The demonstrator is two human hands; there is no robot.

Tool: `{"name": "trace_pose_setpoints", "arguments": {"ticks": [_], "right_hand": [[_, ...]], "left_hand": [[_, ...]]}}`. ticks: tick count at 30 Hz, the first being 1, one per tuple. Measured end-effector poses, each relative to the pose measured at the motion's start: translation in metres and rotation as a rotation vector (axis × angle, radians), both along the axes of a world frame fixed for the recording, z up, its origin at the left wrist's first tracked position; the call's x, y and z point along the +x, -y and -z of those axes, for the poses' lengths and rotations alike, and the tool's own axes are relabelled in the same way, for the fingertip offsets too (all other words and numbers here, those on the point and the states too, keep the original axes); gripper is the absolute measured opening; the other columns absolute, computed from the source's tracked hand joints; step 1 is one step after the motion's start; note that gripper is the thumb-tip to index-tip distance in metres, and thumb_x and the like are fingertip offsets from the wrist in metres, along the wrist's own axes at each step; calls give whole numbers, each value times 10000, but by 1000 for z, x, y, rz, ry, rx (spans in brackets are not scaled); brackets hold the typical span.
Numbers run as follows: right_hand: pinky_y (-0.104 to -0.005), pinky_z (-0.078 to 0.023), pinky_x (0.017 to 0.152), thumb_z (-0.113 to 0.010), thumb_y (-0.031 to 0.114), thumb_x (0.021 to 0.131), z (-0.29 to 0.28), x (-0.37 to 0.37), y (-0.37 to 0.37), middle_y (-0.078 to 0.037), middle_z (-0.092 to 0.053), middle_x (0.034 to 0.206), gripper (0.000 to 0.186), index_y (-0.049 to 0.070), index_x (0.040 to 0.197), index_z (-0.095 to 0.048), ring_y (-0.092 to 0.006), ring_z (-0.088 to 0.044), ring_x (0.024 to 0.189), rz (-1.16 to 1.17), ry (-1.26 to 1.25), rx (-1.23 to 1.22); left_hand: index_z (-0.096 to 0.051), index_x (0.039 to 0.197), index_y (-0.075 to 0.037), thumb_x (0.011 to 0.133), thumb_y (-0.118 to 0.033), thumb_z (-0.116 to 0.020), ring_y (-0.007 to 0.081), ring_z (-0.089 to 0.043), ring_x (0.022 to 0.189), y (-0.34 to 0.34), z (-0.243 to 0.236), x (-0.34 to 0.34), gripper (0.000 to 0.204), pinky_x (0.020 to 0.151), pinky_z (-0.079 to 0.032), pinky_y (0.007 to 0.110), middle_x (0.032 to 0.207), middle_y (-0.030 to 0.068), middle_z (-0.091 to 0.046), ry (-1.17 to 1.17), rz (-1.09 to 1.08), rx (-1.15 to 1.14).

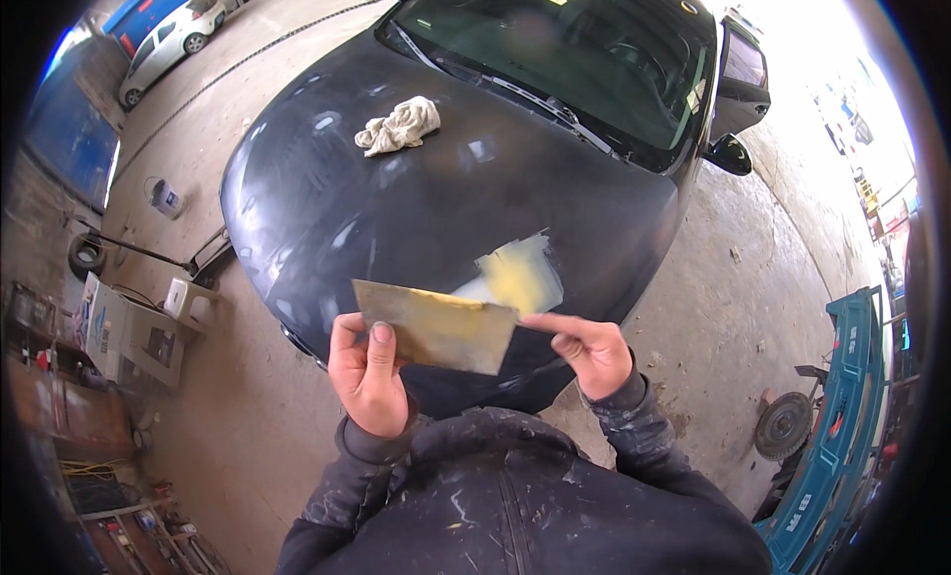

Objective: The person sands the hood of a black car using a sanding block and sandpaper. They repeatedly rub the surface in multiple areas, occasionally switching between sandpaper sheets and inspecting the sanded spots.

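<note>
My left hand (374,375) grips a flat, thin rectangular putty board (436,327), thumb on top and fingers behind. Yellow filler is smeared along the board's upper edge and face. At the board's right corner, my right hand (592,353) has its index finger stretched out, the tip touching or very near the edge; its other fingers curl loosely with nothing visible in them. Just beyond lies a patch of yellow filler (520,276) spread on the dark car hood (416,209). A crumpled whitish cloth (399,126) rests farther up the hood.
The windshield (555,50) and wipers lie beyond the hood; a side mirror (730,155) sticks out right. On the left floor are a bucket (163,198), a white stool (189,303) and a cardboard box (134,332). A teal metal frame (837,417) and a wheel (785,425) stand right.
</note>
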State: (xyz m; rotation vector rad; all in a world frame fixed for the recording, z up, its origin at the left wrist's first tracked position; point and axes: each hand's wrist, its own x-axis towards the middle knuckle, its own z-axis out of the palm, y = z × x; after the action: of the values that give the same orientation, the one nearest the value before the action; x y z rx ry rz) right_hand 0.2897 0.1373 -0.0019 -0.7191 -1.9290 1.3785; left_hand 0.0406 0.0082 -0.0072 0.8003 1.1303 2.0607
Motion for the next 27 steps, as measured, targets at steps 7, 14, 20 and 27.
{"name": "trace_pose_setpoints", "arguments": {"ticks": [7, 14, 20, 27], "right_hand": [[-215, -482, 763, -761, 167, 1054, 24, -35, 36, -11, -738, 973, 256, -47, 1177, -694, -46, -624, 842, 336, -335, -367], [-195, -427, 676, -781, 152, 1039, 21, -67, 34, 31, -707, 894, 197, -10, 1088, -682, -12, -560, 751, 356, -567, -524], [-289, -555, 853, -707, 143, 1079, 36, -52, -15, -56, -764, 1065, 171, 1, 1170, -679, -130, -708, 901, 344, -800, -634], [-459, -585, 1038, -576, 13, 1019, 110, 2, -130, -100, -728, 1247, 338, 43, 1352, -629, -264, -721, 1154, 345, -816, -687]], "left_hand": [[-521, 1176, 10, 1142, -139, -591, 117, -663, 909, 0, 7, 25, 169, 867, -588, 302, 1056, 100, -700, -227, -323, -78], [-577, 1210, 46, 1116, -126, -623, 162, -712, 945, 11, 23, 42, 202, 887, -562, 304, 1072, 147, -763, -549, -263, -105], [-684, 1101, 37, 1039, -92, -694, 412, -730, 695, 23, 38, 22, 143, 641, -568, 433, 863, 230, -743, -977, -144, -331], [-614, 1125, 20, 1115, -175, -615, 323, -712, 667, 47, 73, -13, 195, 642, -537, 373, 806, 200, -705, -802, -238, -659]]}}
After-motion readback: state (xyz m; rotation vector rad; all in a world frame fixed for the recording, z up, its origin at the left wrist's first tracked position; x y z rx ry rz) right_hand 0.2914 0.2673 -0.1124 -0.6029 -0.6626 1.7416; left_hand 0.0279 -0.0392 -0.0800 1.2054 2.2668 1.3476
